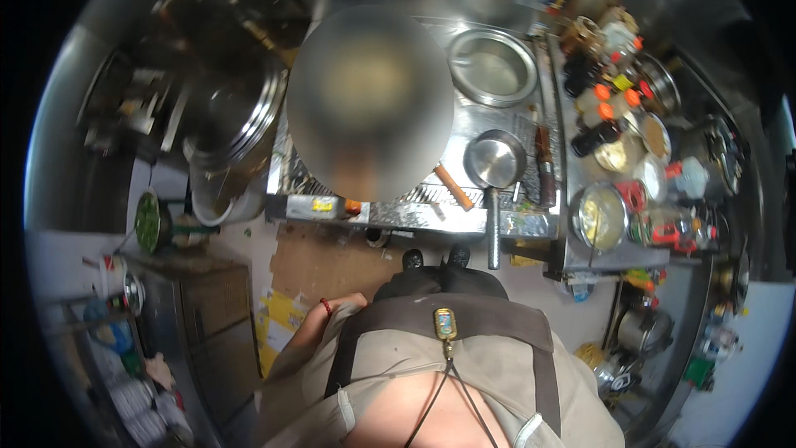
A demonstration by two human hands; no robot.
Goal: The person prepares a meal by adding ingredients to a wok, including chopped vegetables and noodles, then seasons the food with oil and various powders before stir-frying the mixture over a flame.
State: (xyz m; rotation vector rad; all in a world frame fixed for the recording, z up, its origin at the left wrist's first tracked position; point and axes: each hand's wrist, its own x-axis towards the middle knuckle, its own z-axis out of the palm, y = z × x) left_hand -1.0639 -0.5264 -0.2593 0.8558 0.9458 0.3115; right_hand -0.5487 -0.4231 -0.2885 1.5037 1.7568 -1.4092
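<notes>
My left hand (349,303) hangs low by my left hip, with a red bead bracelet (324,307) at its wrist. Its fingers are partly hidden against my clothes, so I cannot tell whether it holds anything. My right hand is out of view. Before me stands a steel cooking range (429,219). On its right side rest a small metal saucepan (495,158), its handle towards me, and a wide metal pot (497,71) behind it. A wooden handle (454,188) sticks out from a round blurred patch that hides the range's middle.
At right, a counter (628,258) bears several sauce bottles (600,102) and a metal bowl (600,214) with pale yellow contents. A large metal pot (230,115) and a white bucket (217,208) stand at left. A cabinet (217,311) flanks me on the left.
</notes>
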